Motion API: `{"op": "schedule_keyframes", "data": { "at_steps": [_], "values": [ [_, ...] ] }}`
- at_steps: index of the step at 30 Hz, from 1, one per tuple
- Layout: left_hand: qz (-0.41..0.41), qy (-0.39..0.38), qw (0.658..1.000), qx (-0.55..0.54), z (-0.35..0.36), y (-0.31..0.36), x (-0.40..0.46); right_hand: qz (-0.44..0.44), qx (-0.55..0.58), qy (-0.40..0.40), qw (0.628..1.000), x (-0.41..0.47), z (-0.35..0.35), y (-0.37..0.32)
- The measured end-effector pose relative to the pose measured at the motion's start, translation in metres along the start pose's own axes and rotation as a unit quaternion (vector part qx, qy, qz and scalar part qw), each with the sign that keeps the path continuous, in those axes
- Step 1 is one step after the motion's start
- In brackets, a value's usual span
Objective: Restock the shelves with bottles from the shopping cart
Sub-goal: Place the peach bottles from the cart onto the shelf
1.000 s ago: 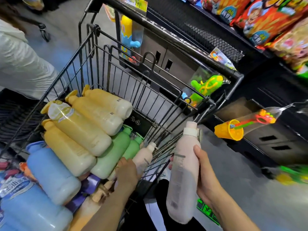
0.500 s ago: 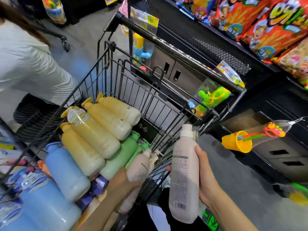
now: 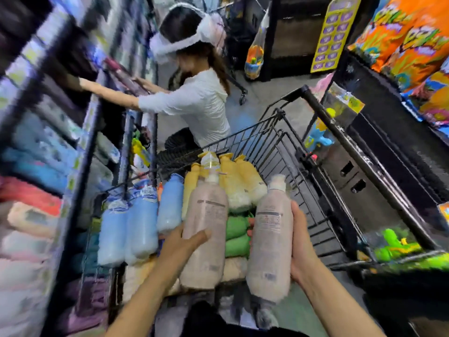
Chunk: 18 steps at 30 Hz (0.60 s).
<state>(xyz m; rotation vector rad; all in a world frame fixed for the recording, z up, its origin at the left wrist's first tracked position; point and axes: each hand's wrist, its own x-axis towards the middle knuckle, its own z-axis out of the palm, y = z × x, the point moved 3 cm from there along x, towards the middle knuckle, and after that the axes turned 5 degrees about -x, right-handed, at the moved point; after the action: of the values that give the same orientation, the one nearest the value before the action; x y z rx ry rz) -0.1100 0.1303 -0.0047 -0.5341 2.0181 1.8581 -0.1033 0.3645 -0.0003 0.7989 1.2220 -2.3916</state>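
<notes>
1. The left hand (image 3: 181,244) is wrapped around 1 pinkish-beige bottle (image 3: 206,229), thumb lying across its front; the right hand (image 3: 300,244) grips a 2nd pinkish-beige bottle (image 3: 271,242) from its right side. Both bottles are upright and held just above the shopping cart (image 3: 313,190), neither yet at a shelf.
2. By my reading the task is far from over: the cart holds several blue bottles (image 3: 142,220), yellow bottles (image 3: 237,181) and green bottles (image 3: 237,237), lying packed side by side, with more pale ones beneath.
3. The shelves (image 3: 60,147) stand just to the left of the cart, badly blurred; they look partly filled with blue, red and pale packs, but which row has room for these 2 I cannot tell.
4. Another person in a white top (image 3: 194,103) crouches just beyond the cart's far end, both arms reaching into the same shelves, so that stretch is likely taken.
5. Toy packs (image 3: 318,135) hang along the right side of the aisle beneath bright snack bags (image 3: 408,40), well apart from the target shelves.
</notes>
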Motion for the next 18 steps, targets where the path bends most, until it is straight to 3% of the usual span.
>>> {"op": "schedule_keyframes", "data": {
  "at_steps": [6,11,15,18],
  "values": [
    [0.041,0.114,0.975,-0.187,0.031,-0.007,-0.086,0.044,-0.099,-0.125,0.986,-0.015,0.000,-0.025],
    [0.059,0.199,0.921,-0.330,0.051,-0.031,-0.168,0.094,-0.185,-0.214,0.955,-0.042,0.010,-0.013],
    [0.081,0.279,0.867,-0.405,0.055,-0.053,-0.239,0.181,-0.209,-0.302,0.912,-0.083,0.030,0.023],
    [0.101,0.343,0.827,-0.433,0.054,-0.072,-0.294,0.207,-0.278,-0.379,0.858,-0.122,0.047,0.057]
  ]
}}
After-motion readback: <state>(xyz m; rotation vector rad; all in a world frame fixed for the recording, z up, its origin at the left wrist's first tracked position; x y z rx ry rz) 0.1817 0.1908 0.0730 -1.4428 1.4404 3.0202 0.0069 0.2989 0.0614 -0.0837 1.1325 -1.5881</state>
